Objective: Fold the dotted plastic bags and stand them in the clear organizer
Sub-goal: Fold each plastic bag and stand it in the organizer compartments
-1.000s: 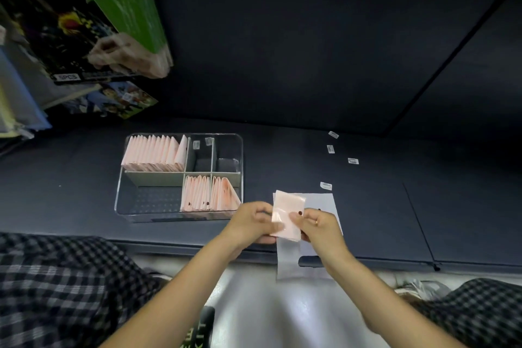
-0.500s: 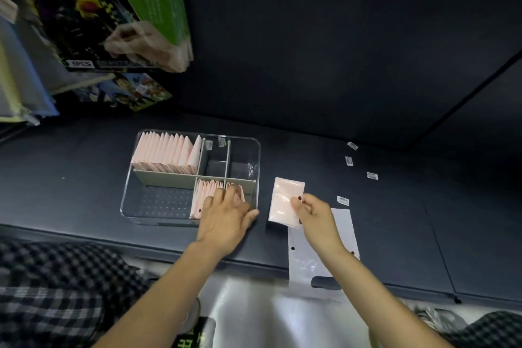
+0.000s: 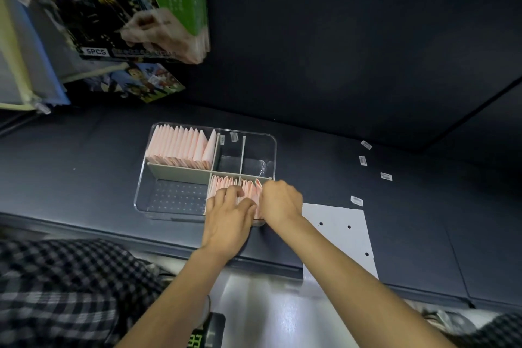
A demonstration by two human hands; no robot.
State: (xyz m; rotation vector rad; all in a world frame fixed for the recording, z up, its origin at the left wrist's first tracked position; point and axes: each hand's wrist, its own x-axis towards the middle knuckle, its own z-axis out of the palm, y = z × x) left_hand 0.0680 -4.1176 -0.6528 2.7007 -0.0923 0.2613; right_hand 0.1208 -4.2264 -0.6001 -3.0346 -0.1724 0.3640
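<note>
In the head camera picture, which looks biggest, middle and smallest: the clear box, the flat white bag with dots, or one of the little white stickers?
1. clear organizer
2. flat dotted bag, partly hidden by the right arm, but it looks smaller
3. white sticker, by far the smallest

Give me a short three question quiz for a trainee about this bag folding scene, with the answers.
1. True or false: both back right compartments of the clear organizer hold folded bags.
2. Which compartment holds the longest row of folded bags? A back left, B front left, C front right.
3. Fill in: the flat unfolded bag lies to the ___ of the organizer.

Key: 1 false, they hold no bags. 2 A. 3 right, beside the right hand; the left hand rests on the front rows.
</note>
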